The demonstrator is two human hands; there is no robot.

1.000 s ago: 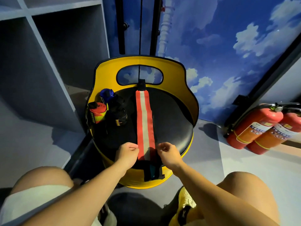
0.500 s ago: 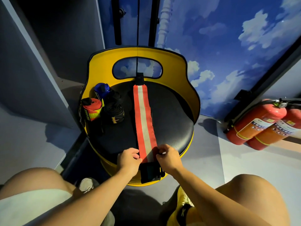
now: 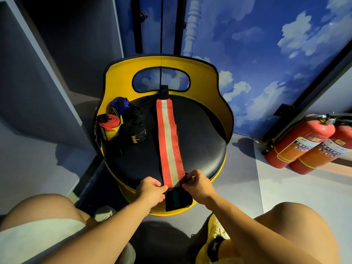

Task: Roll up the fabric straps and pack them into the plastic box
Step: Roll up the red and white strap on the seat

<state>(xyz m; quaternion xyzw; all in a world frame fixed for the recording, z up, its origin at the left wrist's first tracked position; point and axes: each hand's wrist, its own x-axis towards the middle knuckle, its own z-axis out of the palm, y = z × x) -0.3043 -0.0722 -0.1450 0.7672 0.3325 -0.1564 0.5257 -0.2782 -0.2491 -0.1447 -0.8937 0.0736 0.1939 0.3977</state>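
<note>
1. Left hand [image 3: 151, 190] — fingers curled, pinching the left edge of the near end of the red strap [image 3: 169, 143].
2. Right hand [image 3: 198, 185] — thumb and fingers pinched on the right edge of the same end, directly across from the left hand.
3. Between and just below both hands: the strap's black end tab [image 3: 178, 199], hanging over the front rim of the seat.
4. Outward from the hands: red strap with a pale stripe down its middle, lying flat and straight across the black seat cushion [image 3: 202, 141], its far black tip [image 3: 163, 91] reaching the foot of the yellow backrest [image 3: 118, 79].
5. Well apart, at the cushion's left edge: rolled straps clustered together — a red-and-yellow roll [image 3: 109, 128], a black roll [image 3: 134, 131], a blue roll [image 3: 120, 103] behind them.
6. On the floor far right: two fire extinguishers [image 3: 304, 143] lying side by side.
</note>
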